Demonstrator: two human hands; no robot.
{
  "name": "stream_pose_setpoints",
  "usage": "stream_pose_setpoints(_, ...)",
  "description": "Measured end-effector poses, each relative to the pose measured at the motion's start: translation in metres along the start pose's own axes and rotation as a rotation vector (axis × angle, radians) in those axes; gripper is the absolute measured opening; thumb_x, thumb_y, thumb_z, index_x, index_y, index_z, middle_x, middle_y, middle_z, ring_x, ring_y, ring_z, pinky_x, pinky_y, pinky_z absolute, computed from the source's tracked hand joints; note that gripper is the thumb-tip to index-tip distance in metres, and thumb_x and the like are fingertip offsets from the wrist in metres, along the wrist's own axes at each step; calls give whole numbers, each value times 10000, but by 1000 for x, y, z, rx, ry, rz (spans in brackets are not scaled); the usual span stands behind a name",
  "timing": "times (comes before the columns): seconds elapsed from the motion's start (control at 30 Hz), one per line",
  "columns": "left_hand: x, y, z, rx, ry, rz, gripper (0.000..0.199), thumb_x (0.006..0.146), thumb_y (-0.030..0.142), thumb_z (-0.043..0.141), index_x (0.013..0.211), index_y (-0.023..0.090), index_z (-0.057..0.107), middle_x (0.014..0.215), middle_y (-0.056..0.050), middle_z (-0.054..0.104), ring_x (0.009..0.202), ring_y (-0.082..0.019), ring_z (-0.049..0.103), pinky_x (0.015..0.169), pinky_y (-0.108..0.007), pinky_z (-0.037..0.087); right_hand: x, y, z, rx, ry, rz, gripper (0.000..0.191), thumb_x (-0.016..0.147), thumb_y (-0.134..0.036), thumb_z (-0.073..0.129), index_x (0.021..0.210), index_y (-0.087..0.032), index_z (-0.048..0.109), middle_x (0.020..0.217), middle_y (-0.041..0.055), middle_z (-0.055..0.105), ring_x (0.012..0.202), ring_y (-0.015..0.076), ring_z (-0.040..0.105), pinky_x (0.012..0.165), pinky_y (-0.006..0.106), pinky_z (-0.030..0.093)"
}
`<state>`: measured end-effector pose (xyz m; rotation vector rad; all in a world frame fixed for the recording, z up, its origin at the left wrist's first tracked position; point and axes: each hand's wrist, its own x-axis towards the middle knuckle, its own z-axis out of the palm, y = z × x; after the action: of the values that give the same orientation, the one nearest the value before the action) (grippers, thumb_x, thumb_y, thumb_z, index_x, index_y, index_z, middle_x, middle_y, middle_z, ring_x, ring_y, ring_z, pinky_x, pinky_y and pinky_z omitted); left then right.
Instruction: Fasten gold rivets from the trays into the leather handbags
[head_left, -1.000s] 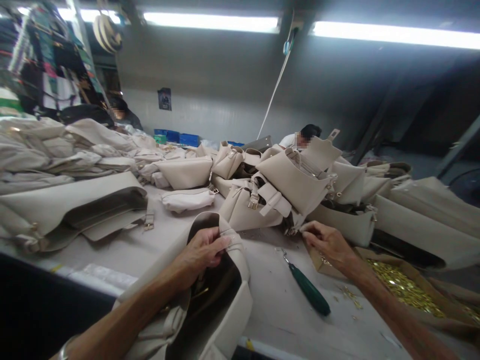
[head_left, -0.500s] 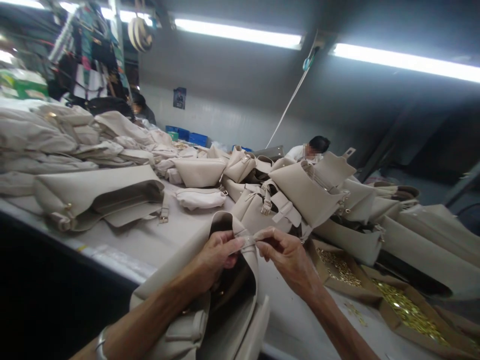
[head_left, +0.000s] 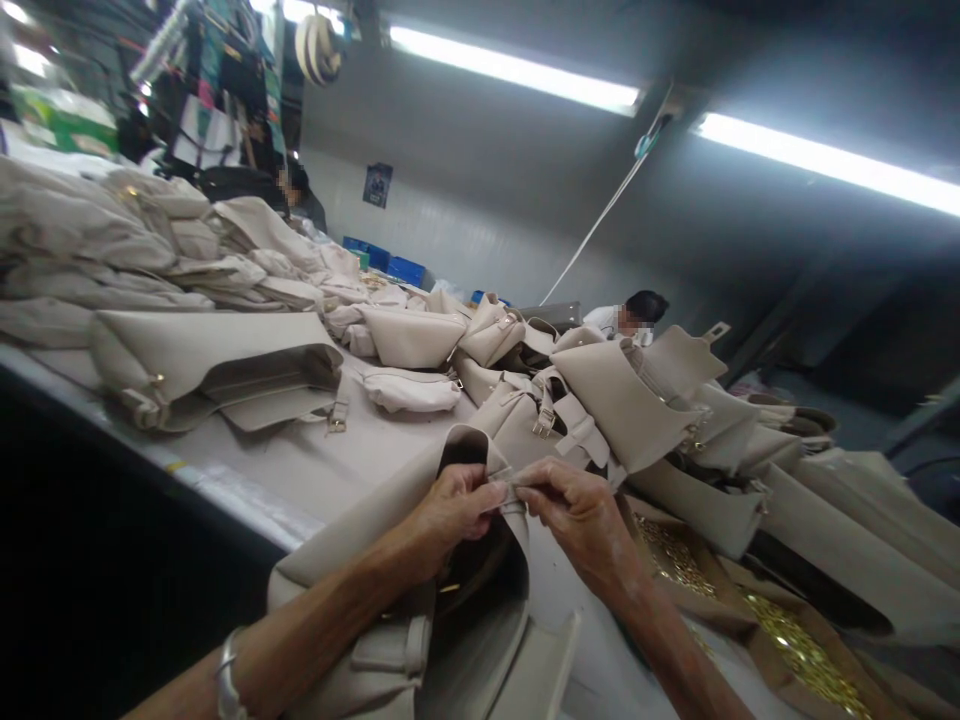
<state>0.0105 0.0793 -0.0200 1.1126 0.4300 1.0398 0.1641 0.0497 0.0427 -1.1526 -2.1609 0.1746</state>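
A beige bag [head_left: 360, 520] lies open toward me at the table's near edge, its dark inside showing. My left hand [head_left: 461, 505] is closed on the bag's upper rim, thumb on top by a small strap [head_left: 510, 490]. Against the same strap, from the right, my right hand [head_left: 559, 495] pinches with thumb and forefinger. The fingertips of both hands nearly meet there. Whatever small part lies between them is too small to make out. A silver bangle circles my left wrist.
Beige bags [head_left: 622, 400] are heaped ahead and to the right. Another open bag [head_left: 217, 365] lies at left, below wrapped bags [head_left: 67, 220]. Cardboard trays of gold metal pieces [head_left: 802, 650] stand at right. Two people are farther back.
The view has shifted, so the surroundings sit a little farther right. Both hands stay at the strap on the bag's rim, with only slight finger movement.
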Motion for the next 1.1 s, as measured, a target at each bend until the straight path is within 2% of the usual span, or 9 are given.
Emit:
stream_pose_setpoints(0.2,1,-7,-3,28,-20,13,423,707,503,659,811,113,533,609,56,356,473,-28,232,441,-194,136,3,1,-3,-112,-44,-108,134,834,-133,541,723,-182,599,736,23,621,675,145,569,636,245,425)
stream_pose_setpoints(0.4,1,-4,-1,67,-27,14,437,698,525,655,802,115,542,592,66,328,458,-30,219,430,-201,126,8,12,-5,-15,-95,-54,135,818,-150,594,685,-167,583,658,-12,580,614,123,527,582,233,386)
stream_pose_setpoints(0.57,2,-3,-3,67,-13,13,462,684,537,670,807,108,551,593,67,327,464,-29,210,431,-197,126,10,17,-1,1,-73,-44,77,837,-208,610,774,-172,587,729,-8,565,655,125,508,612,239,392)
stream_pose_setpoints(0.63,2,-3,-3,62,-16,15,465,682,537,677,811,107,556,589,70,317,464,-30,202,432,-197,125,9,17,0,17,-62,-78,114,846,-207,598,743,-170,566,740,-4,538,656,121,487,608,237,383)
stream_pose_setpoints(0.73,1,-3,-2,55,-31,18,440,705,517,668,822,108,559,590,69,317,473,-33,197,434,-195,129,6,17,8,45,1,-55,194,836,-202,608,666,-171,519,697,-11,510,642,120,477,599,235,368)
stream_pose_setpoints(0.9,0,1,1,83,-2,-18,421,699,522,672,746,128,533,582,64,329,476,-34,216,436,-191,134,-4,20,30,124,226,248,216,813,-301,644,689,-175,520,634,-23,548,592,128,500,577,244,367)
stream_pose_setpoints(1.0,1,1,1,88,4,-26,414,694,512,679,743,130,526,576,67,325,468,-34,211,430,-195,127,-5,19,37,122,292,231,157,807,-293,637,750,-172,553,662,-26,535,615,130,488,593,244,367)
stream_pose_setpoints(1.1,3,0,0,81,10,-17,415,691,508,681,750,130,520,573,72,314,462,-34,207,427,-196,125,-4,17,40,77,323,180,207,812,-288,618,664,-173,529,624,-29,503,587,122,453,577,244,346)
